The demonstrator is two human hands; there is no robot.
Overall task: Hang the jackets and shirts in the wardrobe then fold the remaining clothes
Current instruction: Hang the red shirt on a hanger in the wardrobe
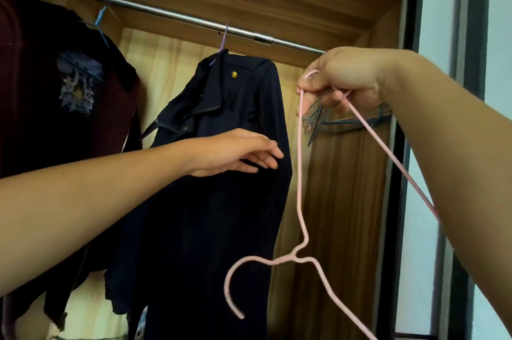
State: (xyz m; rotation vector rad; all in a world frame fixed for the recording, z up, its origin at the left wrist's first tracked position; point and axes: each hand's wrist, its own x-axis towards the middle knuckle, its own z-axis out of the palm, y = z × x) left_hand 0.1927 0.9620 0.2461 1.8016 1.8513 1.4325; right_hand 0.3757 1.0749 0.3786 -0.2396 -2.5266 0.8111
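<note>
A dark navy jacket (221,201) with a gold button hangs from a purple hanger (221,43) on the steel wardrobe rail (177,17). My left hand (235,152) reaches toward its shoulder with fingers stretched out, touching or just in front of the cloth. My right hand (340,79) is raised at the rail's right end and grips the bar of a pink wire hanger (300,173), which dangles upside down with its hook at the bottom. At far left a maroon zip jacket with a pale print (55,90) hangs on a blue hanger (101,21).
Several empty dark wire hangers (346,121) hang bunched behind my right hand. The wooden wardrobe side panel (346,201) stands on the right, next to a dark door frame (476,35). Free rail shows between the two jackets.
</note>
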